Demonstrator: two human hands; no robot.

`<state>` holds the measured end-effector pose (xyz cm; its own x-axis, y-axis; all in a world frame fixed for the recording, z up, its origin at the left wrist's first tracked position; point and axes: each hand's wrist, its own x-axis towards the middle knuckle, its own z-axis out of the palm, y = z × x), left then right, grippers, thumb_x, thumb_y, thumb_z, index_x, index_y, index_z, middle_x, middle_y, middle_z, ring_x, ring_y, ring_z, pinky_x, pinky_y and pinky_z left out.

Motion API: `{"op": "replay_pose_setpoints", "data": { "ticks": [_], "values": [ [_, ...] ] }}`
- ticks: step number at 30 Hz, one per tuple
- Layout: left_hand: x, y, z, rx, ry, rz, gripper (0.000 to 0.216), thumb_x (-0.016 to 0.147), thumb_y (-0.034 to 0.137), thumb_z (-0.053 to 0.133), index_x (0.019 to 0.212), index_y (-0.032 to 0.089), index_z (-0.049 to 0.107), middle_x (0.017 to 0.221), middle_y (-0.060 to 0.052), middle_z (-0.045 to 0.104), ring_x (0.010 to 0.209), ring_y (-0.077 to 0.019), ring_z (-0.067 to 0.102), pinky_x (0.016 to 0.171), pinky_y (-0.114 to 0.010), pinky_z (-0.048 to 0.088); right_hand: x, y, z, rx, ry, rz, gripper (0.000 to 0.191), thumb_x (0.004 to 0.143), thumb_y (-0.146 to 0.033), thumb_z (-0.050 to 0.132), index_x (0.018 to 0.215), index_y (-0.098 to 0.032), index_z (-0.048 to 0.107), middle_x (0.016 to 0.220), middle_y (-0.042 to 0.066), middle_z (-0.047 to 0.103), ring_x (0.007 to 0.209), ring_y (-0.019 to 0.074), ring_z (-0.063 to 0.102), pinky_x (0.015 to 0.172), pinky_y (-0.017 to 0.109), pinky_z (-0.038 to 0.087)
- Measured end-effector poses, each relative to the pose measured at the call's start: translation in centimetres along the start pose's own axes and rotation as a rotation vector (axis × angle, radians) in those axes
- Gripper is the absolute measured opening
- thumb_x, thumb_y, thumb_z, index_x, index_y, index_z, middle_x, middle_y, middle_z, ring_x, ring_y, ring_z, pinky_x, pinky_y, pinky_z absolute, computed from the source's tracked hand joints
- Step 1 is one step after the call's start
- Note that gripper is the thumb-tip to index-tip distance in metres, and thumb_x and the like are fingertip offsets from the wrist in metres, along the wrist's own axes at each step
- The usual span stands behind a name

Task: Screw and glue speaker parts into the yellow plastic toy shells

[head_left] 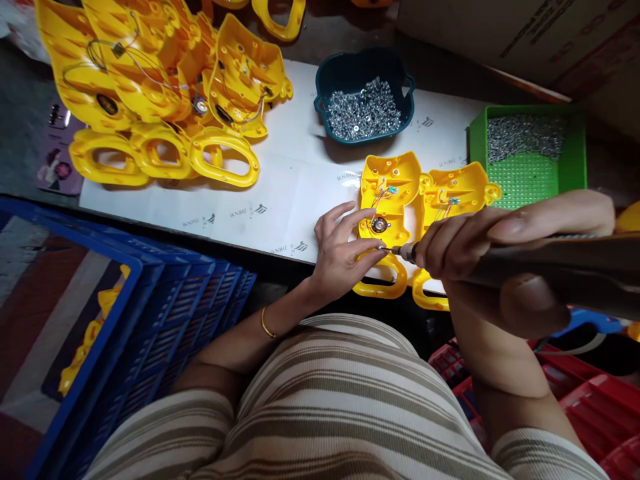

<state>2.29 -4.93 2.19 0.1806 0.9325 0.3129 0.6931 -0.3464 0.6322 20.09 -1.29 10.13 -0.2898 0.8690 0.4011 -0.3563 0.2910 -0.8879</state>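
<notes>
My right hand (460,243) is wrapped round a dark electric screwdriver (565,267), its bit pointing left. At the bit's tip, the thumb and forefinger of my left hand (340,250) pinch a small silver screw (381,247); its other fingers are spread. Both hands are over a yellow plastic housing half (393,175) with a loop handle, a small green circuit board, thin wires and a round metal part inside. A second yellow housing half (453,177) of the same kind lies to its right, partly hidden by my right hand.
A dark teal basin (325,123) of small screws stands behind the housings. At right, a green basket (530,183) holds more metal screws. Stacked yellow housings (150,73) fill the table's left end. A blue crate (165,320) stands at lower left, red crates (595,413) at lower right.
</notes>
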Motion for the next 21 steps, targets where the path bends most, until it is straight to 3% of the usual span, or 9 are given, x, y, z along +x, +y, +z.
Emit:
{"op": "replay_pose_setpoints", "data": {
  "ticks": [5, 11, 14, 17, 21],
  "values": [
    [0.3, 0.0, -0.2, 0.026, -0.044, 0.046, 0.02, 0.089, 0.038, 0.061, 0.082, 0.027, 0.077, 0.129, -0.003, 0.062, 0.128, -0.0266, 0.039, 0.107, -0.047, 0.029, -0.2, -0.1, 1.1, 0.013, 0.124, 0.096, 0.017, 0.077, -0.038, 0.073, 0.089, -0.029, 0.063, 0.057, -0.004, 0.057, 0.044, 0.0149, 0.054, 0.046, 0.033, 0.05],
    [0.5, -0.2, -0.4, 0.05, -0.096, 0.097, 0.024, 0.091, 0.038, 0.058, 0.081, 0.028, 0.076, 0.133, -0.002, 0.06, 0.131, -0.0274, 0.037, 0.107, -0.048, 0.027, -0.2, 0.0, 1.2, 0.019, 0.077, 0.074, 0.019, 0.077, -0.038, 0.072, 0.092, -0.027, 0.065, 0.055, -0.005, 0.057, 0.044, 0.0135, 0.055, 0.044, 0.03, 0.049],
    [0.8, -0.2, -0.6, 0.078, -0.104, 0.076, 0.024, 0.088, 0.047, 0.06, 0.09, 0.029, 0.075, 0.137, -0.003, 0.056, 0.131, -0.0286, 0.037, 0.108, -0.049, 0.025, -0.3, -0.5, 1.0, 0.001, 0.063, 0.127, 0.022, 0.077, -0.036, 0.072, 0.096, -0.028, 0.066, 0.059, -0.004, 0.059, 0.049, 0.0151, 0.058, 0.048, 0.032, 0.052],
    [0.8, -0.3, -0.7, 0.1, -0.068, 0.009, 0.045, 0.081, 0.06, 0.062, 0.112, 0.028, 0.069, 0.14, -0.007, 0.052, 0.13, -0.0296, 0.038, 0.109, -0.047, 0.026, 0.0, -0.5, 1.0, -0.012, 0.088, 0.088, 0.02, 0.077, -0.035, 0.071, 0.095, -0.029, 0.067, 0.059, -0.003, 0.058, 0.049, 0.0162, 0.058, 0.046, 0.032, 0.052],
    [0.4, -1.1, 0.1, 0.147, -0.007, -0.119, 0.086, 0.075, 0.074, 0.058, 0.139, 0.018, 0.046, 0.145, -0.017, 0.044, 0.132, -0.0335, 0.036, 0.109, -0.048, 0.026, 0.9, 1.7, 0.8, -0.029, 0.101, -0.092, 0.019, 0.078, -0.038, 0.069, 0.094, -0.028, 0.065, 0.053, -0.005, 0.054, 0.042, 0.0144, 0.053, 0.042, 0.03, 0.049]
  ]
}}
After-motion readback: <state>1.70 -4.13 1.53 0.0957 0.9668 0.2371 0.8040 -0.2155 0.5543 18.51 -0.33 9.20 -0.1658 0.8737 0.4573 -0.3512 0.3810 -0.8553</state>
